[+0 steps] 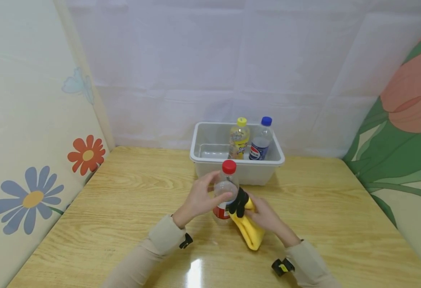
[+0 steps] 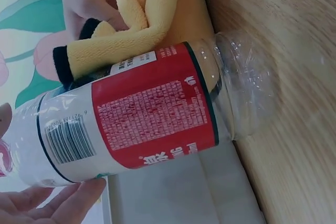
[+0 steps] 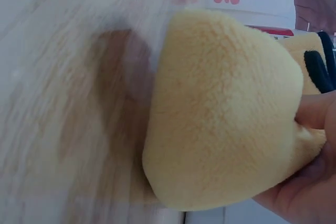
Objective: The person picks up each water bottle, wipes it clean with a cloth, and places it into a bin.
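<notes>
Nearest the camera, on the wooden tabletop (image 1: 131,224), I see both forearms in beige sleeves reaching inward. Left hand (image 1: 201,198): fingers curled around the upper part of a clear bottle (image 1: 225,192) with a red cap (image 1: 229,166) and red label, thumb across the front. Bottle stands roughly upright, base on or just above the tabletop; I cannot tell which. Left wrist view confirms fingertips (image 2: 79,200) touching the clear plastic above the label (image 2: 152,111).

Right hand (image 1: 264,216): fingers closed on a folded yellow cloth (image 1: 248,226) with black trim, pressed against the bottle's right side. Right wrist view shows the cloth (image 3: 226,108) bunched in the grip, its lower end hanging toward the tabletop.

Just behind the bottle: a translucent white bin (image 1: 203,158), near the back wall. Inside it, upright and side by side, a yellow-capped bottle (image 1: 238,139) and a blue-capped bottle (image 1: 261,140).
</notes>
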Motion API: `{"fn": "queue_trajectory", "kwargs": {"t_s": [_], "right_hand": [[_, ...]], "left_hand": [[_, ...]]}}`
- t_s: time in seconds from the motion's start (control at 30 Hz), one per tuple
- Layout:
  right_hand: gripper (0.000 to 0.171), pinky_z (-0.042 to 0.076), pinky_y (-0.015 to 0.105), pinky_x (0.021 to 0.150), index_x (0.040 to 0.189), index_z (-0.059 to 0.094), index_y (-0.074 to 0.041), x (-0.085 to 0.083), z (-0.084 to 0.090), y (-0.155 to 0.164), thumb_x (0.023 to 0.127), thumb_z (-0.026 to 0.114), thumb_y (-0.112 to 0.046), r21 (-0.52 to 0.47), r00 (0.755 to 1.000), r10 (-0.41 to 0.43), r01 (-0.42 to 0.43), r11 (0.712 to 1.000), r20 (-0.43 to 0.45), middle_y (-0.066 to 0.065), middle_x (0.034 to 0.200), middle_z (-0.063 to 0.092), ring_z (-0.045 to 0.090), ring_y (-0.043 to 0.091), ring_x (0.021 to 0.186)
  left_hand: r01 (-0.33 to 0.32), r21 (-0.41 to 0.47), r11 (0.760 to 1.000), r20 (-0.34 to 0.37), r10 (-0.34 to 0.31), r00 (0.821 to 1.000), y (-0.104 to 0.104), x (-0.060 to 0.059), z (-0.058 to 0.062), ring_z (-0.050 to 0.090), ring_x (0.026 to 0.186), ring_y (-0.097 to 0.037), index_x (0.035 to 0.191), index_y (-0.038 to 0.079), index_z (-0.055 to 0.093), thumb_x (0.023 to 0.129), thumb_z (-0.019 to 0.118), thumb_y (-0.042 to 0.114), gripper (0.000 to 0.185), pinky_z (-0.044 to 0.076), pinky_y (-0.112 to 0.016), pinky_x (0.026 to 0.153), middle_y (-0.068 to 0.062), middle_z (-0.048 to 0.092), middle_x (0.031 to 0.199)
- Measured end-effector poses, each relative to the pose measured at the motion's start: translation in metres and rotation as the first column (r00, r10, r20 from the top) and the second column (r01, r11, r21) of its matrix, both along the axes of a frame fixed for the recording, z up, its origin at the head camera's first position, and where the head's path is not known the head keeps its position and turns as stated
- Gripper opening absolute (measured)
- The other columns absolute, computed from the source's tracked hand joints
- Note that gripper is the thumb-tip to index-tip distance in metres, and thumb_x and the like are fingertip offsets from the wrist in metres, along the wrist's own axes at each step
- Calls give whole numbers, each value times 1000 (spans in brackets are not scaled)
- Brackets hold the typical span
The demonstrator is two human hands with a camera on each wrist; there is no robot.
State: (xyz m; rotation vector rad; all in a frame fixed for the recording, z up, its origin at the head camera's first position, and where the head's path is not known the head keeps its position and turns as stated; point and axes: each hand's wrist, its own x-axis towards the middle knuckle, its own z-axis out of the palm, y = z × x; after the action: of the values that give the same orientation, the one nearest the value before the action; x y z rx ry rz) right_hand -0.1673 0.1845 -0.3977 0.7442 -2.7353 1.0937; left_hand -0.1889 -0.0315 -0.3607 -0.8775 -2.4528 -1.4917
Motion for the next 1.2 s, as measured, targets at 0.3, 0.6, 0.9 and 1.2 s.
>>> {"fn": "queue_trajectory", "kwargs": {"t_s": [0.3,0.6,0.9,1.2], "right_hand": [[54,49,41,78,127,48,0,1,5,11,77,66,4,-20,999,-22,21,1000,-29,18,109,61,58,24,89],[54,49,38,71,124,50,1,4,11,18,73,67,7,-26,994,-41,38,999,-102,16,105,63,56,20,83],[58,48,35,67,128,46,-1,9,21,23,74,64,8,-49,992,-76,71,996,-103,20,107,61,55,20,79],[61,46,36,68,125,46,1,11,28,24,69,66,11,-139,977,-124,101,985,-172,22,108,60,55,23,83]], "left_hand": [[0,-5,1000,-38,0,999,1,-2,5,52,100,-23,123,-3,50,76,74,23,59,53,-29,79,-11,47,110],[20,2,1000,2,-20,1000,1,-1,5,52,101,-23,128,-1,43,78,73,22,63,52,-25,81,-13,49,113],[93,39,995,31,-95,995,-3,-4,4,52,106,-28,122,-3,43,80,70,16,53,51,-31,84,-17,52,117],[194,29,981,-20,-194,981,-8,-8,3,52,108,-30,123,-6,41,84,65,12,49,52,-28,82,-20,51,120]]}}
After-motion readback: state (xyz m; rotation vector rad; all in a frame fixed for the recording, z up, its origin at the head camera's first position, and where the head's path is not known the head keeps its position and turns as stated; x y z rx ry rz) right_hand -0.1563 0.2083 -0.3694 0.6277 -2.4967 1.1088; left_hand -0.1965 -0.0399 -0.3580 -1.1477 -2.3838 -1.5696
